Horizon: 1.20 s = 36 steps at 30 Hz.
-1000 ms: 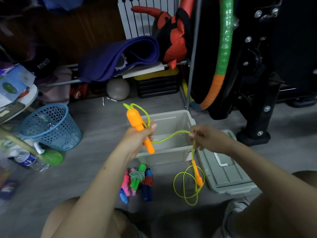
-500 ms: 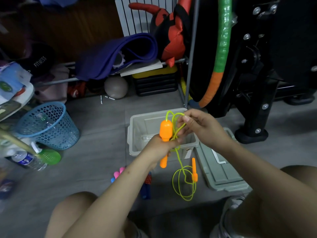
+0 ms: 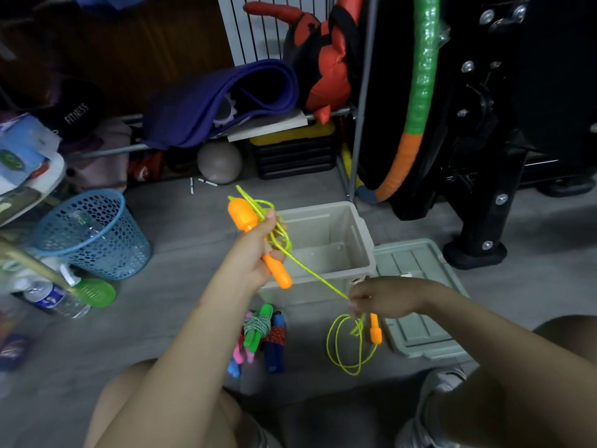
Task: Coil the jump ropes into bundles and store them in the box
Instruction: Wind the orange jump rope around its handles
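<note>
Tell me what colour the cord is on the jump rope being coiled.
Yellow-green cord, with orange handles, seen best in the head view.

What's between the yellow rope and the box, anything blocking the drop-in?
Nothing visible. The box is open, its lid lying beside it on the floor. The left hand holds the yellow rope over the box's near-left corner; the right hand pinches its cord.
</note>
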Each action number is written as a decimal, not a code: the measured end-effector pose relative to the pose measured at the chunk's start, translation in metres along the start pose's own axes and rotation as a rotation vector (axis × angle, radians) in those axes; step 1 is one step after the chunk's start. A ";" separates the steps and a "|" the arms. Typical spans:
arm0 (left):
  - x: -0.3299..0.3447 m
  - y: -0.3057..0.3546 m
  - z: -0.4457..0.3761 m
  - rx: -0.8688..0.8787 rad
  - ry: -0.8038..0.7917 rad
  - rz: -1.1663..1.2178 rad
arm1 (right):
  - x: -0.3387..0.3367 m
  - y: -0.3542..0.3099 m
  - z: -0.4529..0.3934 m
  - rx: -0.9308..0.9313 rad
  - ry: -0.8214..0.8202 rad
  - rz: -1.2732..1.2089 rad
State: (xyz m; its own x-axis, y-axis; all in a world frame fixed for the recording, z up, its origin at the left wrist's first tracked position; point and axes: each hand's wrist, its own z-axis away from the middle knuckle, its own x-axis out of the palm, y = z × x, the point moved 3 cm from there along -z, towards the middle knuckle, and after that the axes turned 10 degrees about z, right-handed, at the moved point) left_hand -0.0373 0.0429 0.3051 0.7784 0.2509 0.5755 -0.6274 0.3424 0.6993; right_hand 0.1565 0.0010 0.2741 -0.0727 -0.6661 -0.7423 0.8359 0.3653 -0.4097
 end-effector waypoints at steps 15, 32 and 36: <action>0.016 -0.039 0.017 -0.161 -0.226 -0.301 | -0.058 0.004 0.014 -0.199 0.762 -1.257; 0.012 -0.043 0.015 -0.088 -0.161 -0.577 | -0.060 0.013 0.004 -0.092 0.716 -1.584; 0.012 -0.046 0.017 -0.085 -0.141 -0.588 | -0.051 0.016 -0.003 -0.019 0.687 -1.555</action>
State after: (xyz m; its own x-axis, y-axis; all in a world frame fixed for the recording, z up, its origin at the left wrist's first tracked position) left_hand 0.0002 0.0151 0.2869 0.9798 -0.1224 0.1579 -0.0851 0.4595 0.8841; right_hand 0.1718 0.0427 0.3043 -0.9648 0.0055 0.2631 -0.2524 -0.3020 -0.9193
